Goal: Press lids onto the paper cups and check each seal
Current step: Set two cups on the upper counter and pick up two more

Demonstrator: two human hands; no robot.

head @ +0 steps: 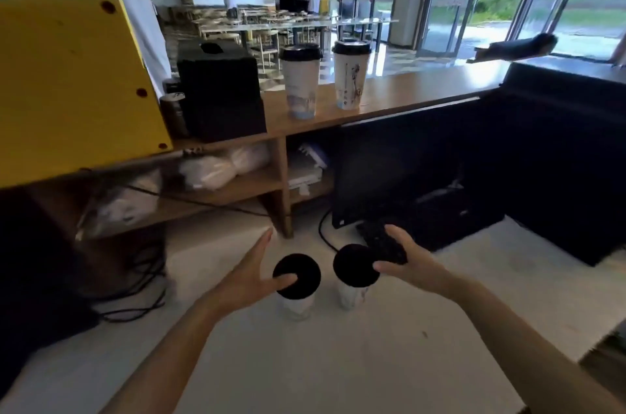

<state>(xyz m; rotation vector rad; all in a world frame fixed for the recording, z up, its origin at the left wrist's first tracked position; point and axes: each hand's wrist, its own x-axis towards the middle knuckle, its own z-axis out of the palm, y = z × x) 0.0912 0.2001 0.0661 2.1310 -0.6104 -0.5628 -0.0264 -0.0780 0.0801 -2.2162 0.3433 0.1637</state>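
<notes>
Two white paper cups stand side by side on the pale lower counter, each topped by a black lid. My left hand [252, 273] has its thumb on the left lid [299, 274] while the fingers spread out beside it; the left cup [296, 307] shows below. My right hand [411, 262] pinches the rim of the right lid [354, 264] over the right cup [350, 296]. Two more lidded cups [301, 81] [350, 74] stand upright on the wooden upper counter.
A black monitor [399, 169] and keyboard [382, 240] sit just behind the near cups. A black box [220, 91] and a yellow panel [71, 84] stand on the wooden counter [406, 88]. Cables trail at the left. Shelves below hold white bags.
</notes>
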